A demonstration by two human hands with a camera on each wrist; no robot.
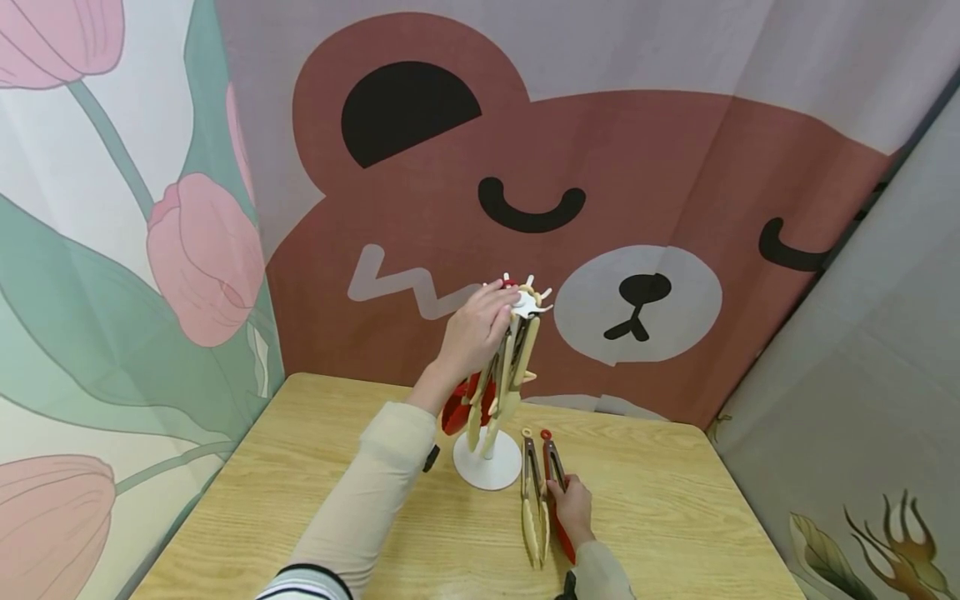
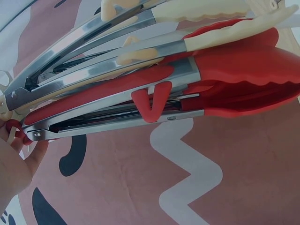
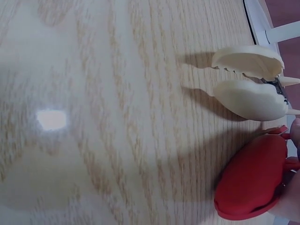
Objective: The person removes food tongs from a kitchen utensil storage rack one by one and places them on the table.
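Note:
In the head view a white stand (image 1: 487,471) carries several cream and red tongs hanging from hooks around its top. At that top is my left hand (image 1: 474,329), its fingers reaching over the hooks. The left wrist view shows its fingertips pinching the ring end of red tongs (image 2: 112,101), which hang beside cream tongs (image 2: 108,65). Down on the table, my right hand (image 1: 573,507) grips a second pair of red tongs (image 1: 553,467) by the middle. Their red scalloped heads (image 3: 251,178) appear close together in the right wrist view. Cream tongs (image 1: 531,500) lie just left of them.
The wooden table (image 1: 660,500) has its back edge near a bear-patterned curtain (image 1: 420,208). A tulip curtain (image 1: 150,333) hangs at the left, a grey one (image 1: 862,375) at the right. Near the stand's base is a small black object (image 1: 431,458).

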